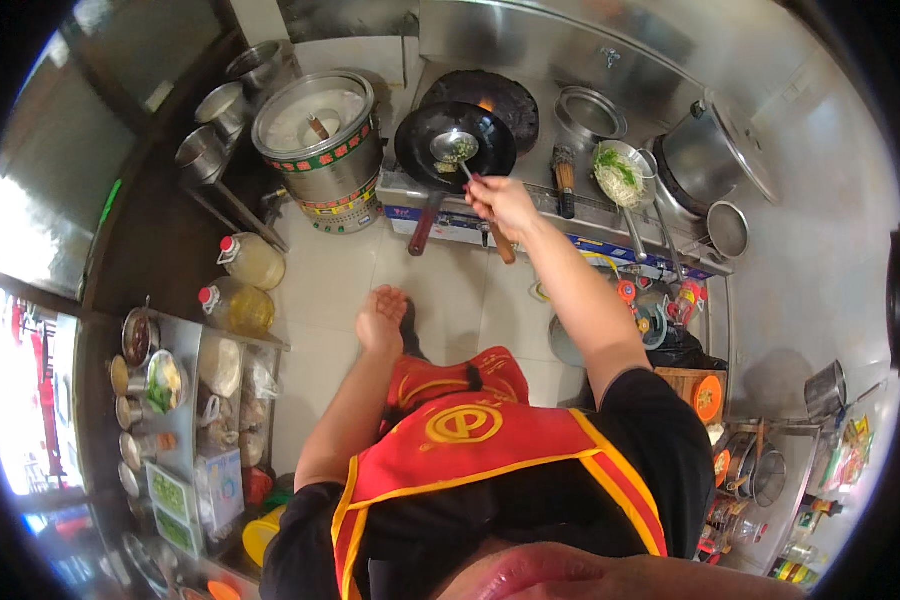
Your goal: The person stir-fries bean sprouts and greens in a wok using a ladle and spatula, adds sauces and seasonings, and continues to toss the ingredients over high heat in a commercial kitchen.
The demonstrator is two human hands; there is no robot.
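Note:
My right hand [504,206] is closed around the shaft of a metal ladle [454,146]; a wooden handle end shows below the hand, in line with that shaft. The ladle's bowl, holding bits of green, is over the inside of a black wok [420,150]. Some food lies in the wok beside the bowl. The wok sits at the front of a burner [521,112] where a small flame shows, and its reddish-brown handle [422,229] points towards me. My left hand [382,319] hangs over the tiled floor, empty, with loosely curled fingers, apart from the wok handle.
Right of the wok are a brush [563,180], a strainer [626,184] of sprouts and greens, and a lidded pot [697,154]. A large steel cooker [322,172] stands left. Oil jugs [249,304] and a shelf unit [187,330] with bowls line the left side.

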